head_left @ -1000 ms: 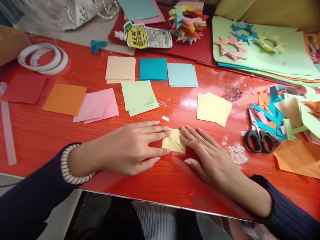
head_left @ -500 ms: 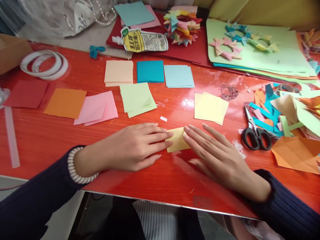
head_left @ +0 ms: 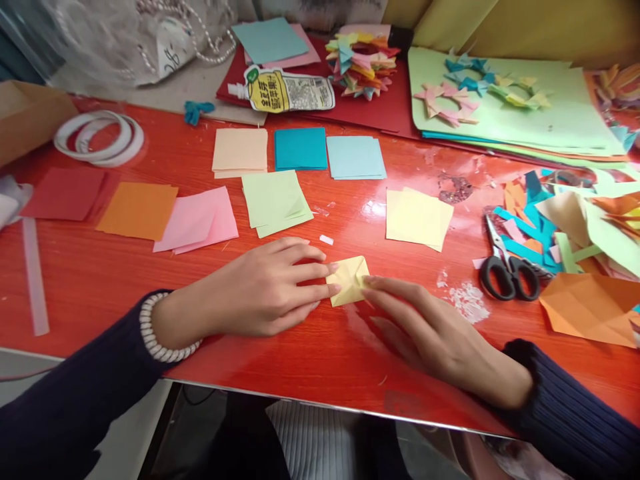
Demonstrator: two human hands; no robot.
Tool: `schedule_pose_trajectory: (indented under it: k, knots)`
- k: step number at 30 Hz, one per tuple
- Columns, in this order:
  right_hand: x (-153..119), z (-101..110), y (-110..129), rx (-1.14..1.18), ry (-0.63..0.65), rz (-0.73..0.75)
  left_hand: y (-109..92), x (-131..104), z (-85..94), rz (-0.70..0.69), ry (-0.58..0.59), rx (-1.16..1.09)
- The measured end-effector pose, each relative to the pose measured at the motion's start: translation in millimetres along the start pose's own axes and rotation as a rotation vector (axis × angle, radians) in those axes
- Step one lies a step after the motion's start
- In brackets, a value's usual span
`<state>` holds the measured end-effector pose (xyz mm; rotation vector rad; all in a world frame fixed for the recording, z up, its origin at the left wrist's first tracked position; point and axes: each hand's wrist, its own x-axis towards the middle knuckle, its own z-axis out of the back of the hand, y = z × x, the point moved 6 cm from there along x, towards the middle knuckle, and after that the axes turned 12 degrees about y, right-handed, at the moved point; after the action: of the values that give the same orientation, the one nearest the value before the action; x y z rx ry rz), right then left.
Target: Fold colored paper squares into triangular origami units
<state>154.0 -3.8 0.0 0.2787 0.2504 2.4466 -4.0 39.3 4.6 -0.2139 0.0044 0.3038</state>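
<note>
Head view: my left grip (head_left: 274, 288), unclenched, rests fingertips on folded yellow paper (head_left: 349, 283); my right grip (head_left: 434, 332), unclenched, touches its edge.

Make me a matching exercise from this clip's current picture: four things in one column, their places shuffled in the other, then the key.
1. Folded yellow paper
2. Scissors
3. White rings
4. Spouted pouch

A. Beside the cardboard box
B. Next to the loose paper scraps
C. On the red sheet, near the far side
D. At the fingertips of the left hand and right hand

Pairs: 1-D, 2-B, 3-A, 4-C
</note>
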Motion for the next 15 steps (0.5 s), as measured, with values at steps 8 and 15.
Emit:
schedule_pose_trajectory:
  k: [8, 15]
  knots:
    - [4.5, -7.2, -3.7, 0.063, 0.048, 0.007, -0.1, -0.7, 0.1, -0.005, 0.003, -0.03]
    - [8.6, -7.6, -8.1, 0.063, 0.041, -0.05, -3.3, 0.8, 0.4, -0.005, 0.005, 0.014]
